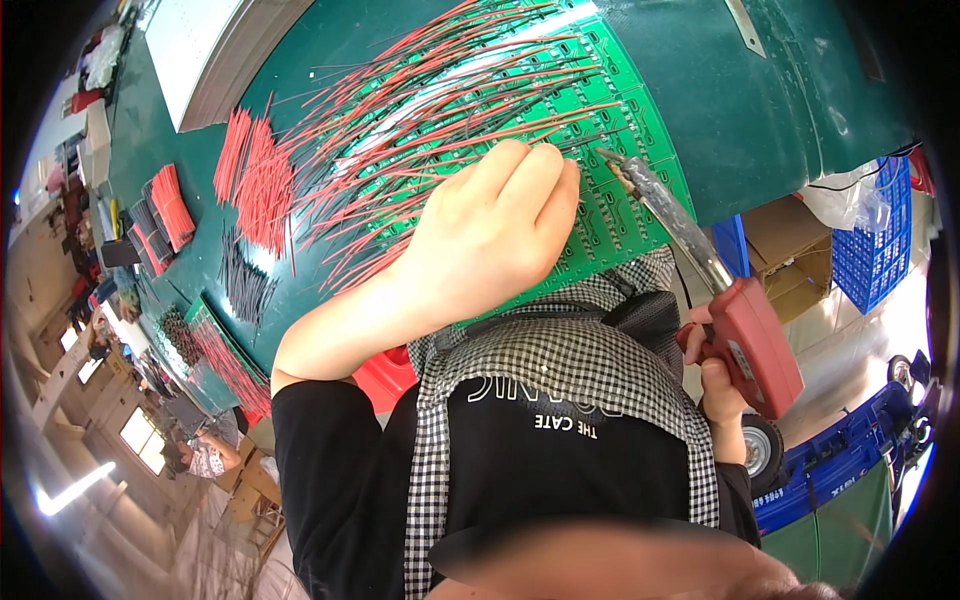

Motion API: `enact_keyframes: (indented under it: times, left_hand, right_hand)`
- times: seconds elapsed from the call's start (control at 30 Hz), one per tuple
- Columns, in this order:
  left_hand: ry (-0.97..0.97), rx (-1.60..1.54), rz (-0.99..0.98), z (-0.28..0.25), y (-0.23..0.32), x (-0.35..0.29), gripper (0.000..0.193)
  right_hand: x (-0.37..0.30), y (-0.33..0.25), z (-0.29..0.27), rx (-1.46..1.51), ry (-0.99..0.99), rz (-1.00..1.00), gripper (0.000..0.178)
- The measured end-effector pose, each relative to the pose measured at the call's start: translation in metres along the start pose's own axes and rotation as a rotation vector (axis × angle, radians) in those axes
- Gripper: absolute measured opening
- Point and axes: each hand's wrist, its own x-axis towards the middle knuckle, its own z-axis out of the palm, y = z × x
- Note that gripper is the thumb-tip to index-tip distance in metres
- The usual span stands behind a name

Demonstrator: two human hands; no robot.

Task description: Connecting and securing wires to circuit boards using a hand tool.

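Observation:
A large green circuit board panel (pixel 645 140) lies on the table, with many thin red and black wires (pixel 400 165) fanning leftward from its rows. Over its near part is my left hand (pixel 495 220), closed with the fingers curled down. The knuckles hide the fingertips, so what they pinch does not show; a thin dark wire lies just beyond them. My right hand (pixel 715 375) grips the handle of a red soldering gun (pixel 755 345) by the board's right edge. Its metal barrel slants up and left, and the tip sits over the board, just right of my left hand.
Bundles of cut red wires (pixel 262 180) and black wires (pixel 245 285) lie on the green table (pixel 330 40). A white stack (pixel 215 55) stands at the far left. Below the table's right edge are a cardboard box (pixel 795 250), a blue crate (pixel 872 240) and a blue cart (pixel 840 490).

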Motion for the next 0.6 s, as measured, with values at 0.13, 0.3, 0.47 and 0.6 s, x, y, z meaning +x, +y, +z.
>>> enact_keyframes:
  times: [0.13,0.3,0.47,0.6]
  left_hand:
    - [0.135,-0.015,0.083,0.01,-0.009,0.003,0.021]
    - [0.066,-0.083,0.013,0.006,-0.001,0.011,0.033]
    - [0.052,-0.048,0.028,0.008,0.0,0.015,0.033]
    - [0.11,0.02,0.078,0.015,-0.004,0.017,0.026]
  right_hand:
    - [0.01,-0.022,0.011,0.365,0.036,0.152,0.069]
    - [0.012,-0.018,0.006,0.291,0.027,0.115,0.08]
    - [0.008,-0.004,-0.007,0.139,-0.047,0.03,0.072]
    - [0.005,-0.006,0.0,0.114,0.019,0.026,0.06]
